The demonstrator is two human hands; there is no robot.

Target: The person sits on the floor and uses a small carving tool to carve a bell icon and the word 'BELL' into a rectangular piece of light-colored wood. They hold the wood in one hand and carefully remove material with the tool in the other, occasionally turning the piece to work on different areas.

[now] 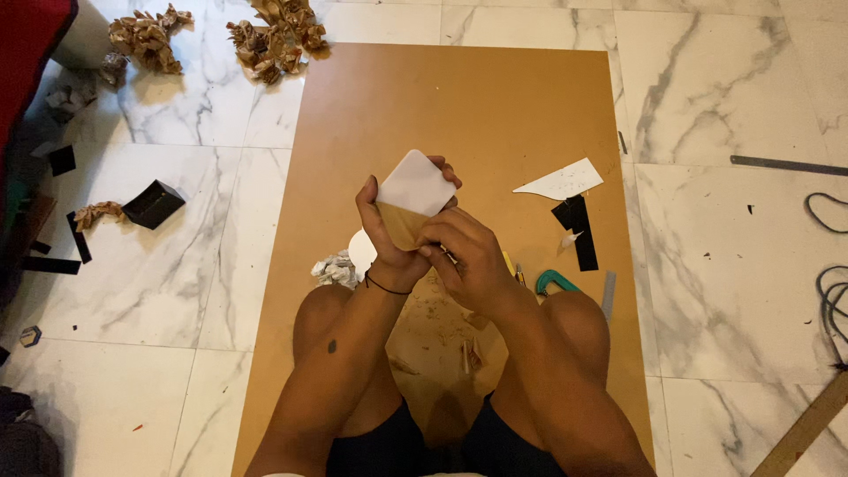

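I sit over a brown board (495, 97) on the floor. My left hand (389, 234) grips a small square white sheet piece (415, 184) with rounded corners; brown backing paper (402, 225) hangs half peeled from its lower part. My right hand (468, 252) pinches that brown paper at the piece's lower edge. Both hands are held above the board, in front of my knees.
On the board lie a white offcut (561, 183), black strips (579, 230), a crumpled white paper (334, 269), a teal-handled tool (555, 281) and brown scraps (459, 340). Crumpled brown paper (274, 35) and black pieces (153, 205) lie on the marble floor at left. Cables (830, 296) run at right.
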